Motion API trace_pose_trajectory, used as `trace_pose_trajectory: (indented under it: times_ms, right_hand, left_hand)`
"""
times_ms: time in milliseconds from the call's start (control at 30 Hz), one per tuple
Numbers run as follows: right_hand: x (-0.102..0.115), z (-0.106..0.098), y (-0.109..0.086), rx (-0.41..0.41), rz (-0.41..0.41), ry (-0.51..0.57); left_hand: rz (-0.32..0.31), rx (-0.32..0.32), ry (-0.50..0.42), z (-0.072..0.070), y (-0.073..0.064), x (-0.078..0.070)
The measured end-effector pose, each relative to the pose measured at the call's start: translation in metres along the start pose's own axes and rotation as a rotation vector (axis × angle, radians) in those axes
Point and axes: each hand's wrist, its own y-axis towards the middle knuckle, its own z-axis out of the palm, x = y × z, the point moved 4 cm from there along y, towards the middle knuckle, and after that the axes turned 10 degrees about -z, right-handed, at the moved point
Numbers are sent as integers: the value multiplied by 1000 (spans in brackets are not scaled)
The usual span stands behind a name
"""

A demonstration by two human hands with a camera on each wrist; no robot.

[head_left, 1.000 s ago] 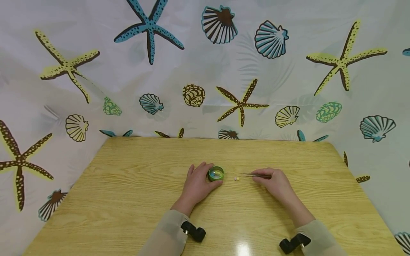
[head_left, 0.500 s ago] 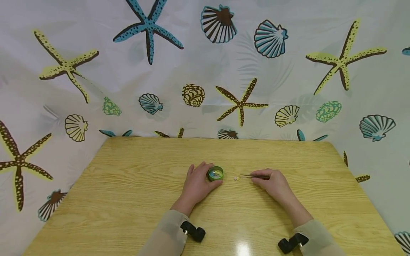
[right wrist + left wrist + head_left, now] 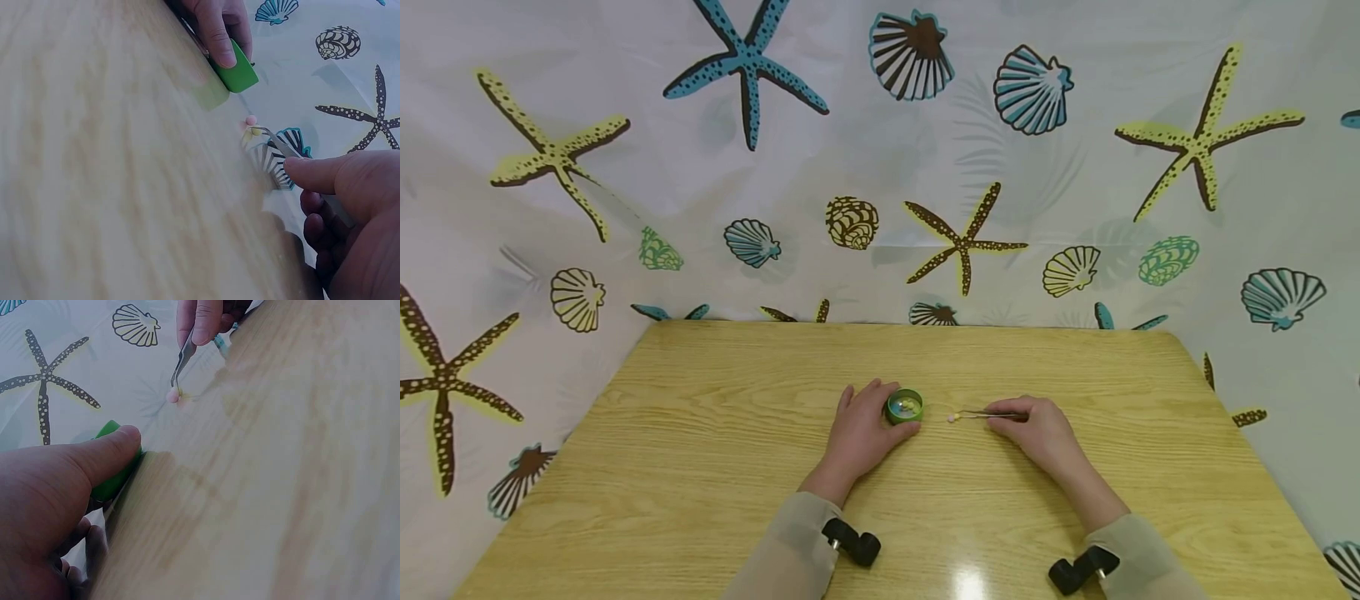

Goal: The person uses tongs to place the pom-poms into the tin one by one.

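Observation:
My left hand (image 3: 861, 429) grips a small round green container (image 3: 905, 406) from its left side, thumb at the near wall. Several small yellowish pieces show inside the container. Between thumb and fingers my right hand (image 3: 1037, 429) pinches metal tweezers (image 3: 992, 414), their bent tips pointing left. Those tips are at a small yellow bead (image 3: 257, 132); whether they clasp it I cannot tell for sure. Touching or right beside the yellow bead lies a pink bead (image 3: 251, 120). Both beads are on the table, a short way right of the container.
The wooden table (image 3: 737, 467) reaches to a pale curtain (image 3: 880, 150) printed with starfish and shells, at the back and sides. A black device (image 3: 852, 542) is strapped at the left wrist, another black device (image 3: 1082, 570) at the right one.
My right hand has shifted slightly left, bringing the tweezer tips from above and right of the beads down to the yellow one. The left hand and container have stayed put.

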Motion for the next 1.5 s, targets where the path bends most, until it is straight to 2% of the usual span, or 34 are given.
trace_pose_trajectory:
  times_ms: [667,1300,1500]
  right_hand:
    - [-1,-2,0,-25,-23,-22]
    - [3,-11,-1,-60,76,95]
    - [6,-12,3,-79,77,113]
  left_hand:
    - [5,-3,6,0,0,1]
    - [0,3,-5,-1,0,-1]
    - [2,0,0,0,0,-1]
